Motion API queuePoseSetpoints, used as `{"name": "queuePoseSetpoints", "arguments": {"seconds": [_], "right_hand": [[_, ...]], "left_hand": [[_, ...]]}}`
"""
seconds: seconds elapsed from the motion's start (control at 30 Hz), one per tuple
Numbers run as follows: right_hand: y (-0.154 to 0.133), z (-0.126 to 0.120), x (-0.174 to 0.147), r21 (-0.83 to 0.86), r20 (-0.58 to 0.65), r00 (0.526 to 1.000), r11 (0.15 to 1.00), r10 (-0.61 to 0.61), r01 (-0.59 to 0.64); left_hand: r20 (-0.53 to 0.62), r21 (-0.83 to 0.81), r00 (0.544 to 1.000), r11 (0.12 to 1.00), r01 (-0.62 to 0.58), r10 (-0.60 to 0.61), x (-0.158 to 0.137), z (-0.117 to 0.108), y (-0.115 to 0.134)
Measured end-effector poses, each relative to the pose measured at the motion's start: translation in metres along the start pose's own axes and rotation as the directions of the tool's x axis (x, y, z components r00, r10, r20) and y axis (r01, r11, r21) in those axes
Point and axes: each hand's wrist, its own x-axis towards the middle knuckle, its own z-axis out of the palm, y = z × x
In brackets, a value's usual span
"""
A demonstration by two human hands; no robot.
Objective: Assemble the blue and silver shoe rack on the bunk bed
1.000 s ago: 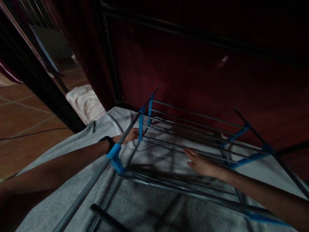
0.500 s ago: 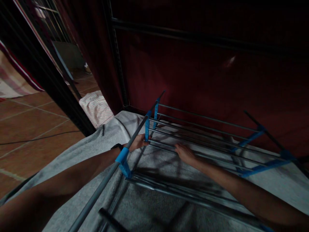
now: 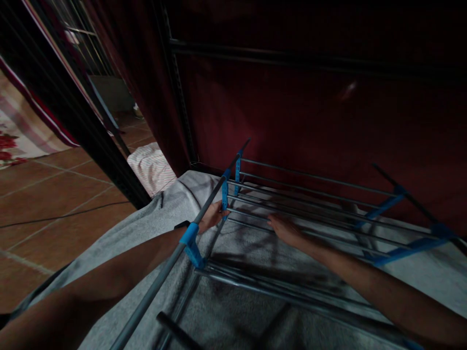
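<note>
A rack of grey metal tubes (image 3: 310,206) joined by blue plastic brackets lies over a grey blanket. My left hand (image 3: 211,217) is closed on the lower end of a blue bracket (image 3: 224,194), where the tubes meet it; part of the fingers is hidden behind the long side pole (image 3: 213,192). My right hand (image 3: 286,231) is closed on one of the lower tubes, to the right of that bracket. A nearer blue bracket (image 3: 193,248) clips to the same side pole by my left wrist. On the far right, more blue brackets (image 3: 416,249) hold the tubes' other ends.
Under the rack spreads the grey blanket (image 3: 120,272). A dark red cloth (image 3: 292,116) hangs behind, with a dark metal frame bar (image 3: 255,51) across it. On the left are a black upright post (image 3: 98,141), a striped cloth (image 3: 151,167) and a tiled floor (image 3: 54,194) with a cable.
The view has shifted slightly, so the scene sits a little lower and further right. Both hands stay at about the same places on the rack.
</note>
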Motion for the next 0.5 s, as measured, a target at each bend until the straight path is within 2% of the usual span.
{"name": "queuePoseSetpoints", "arguments": {"seconds": [0.3, 0.5], "right_hand": [[0.011, 0.007, 0.004, 0.021, -0.027, 1.0, 1.0, -0.01, 0.011], [0.003, -0.001, 0.0, 0.052, -0.023, 1.0, 0.999, 0.015, -0.014]], "left_hand": [[-0.024, 0.195, 0.998, 0.979, -0.056, 0.062, -0.003, -0.002, 0.003], [-0.035, 0.182, 0.998, 0.983, -0.041, 0.048, -0.006, 0.0, 0.008]]}}
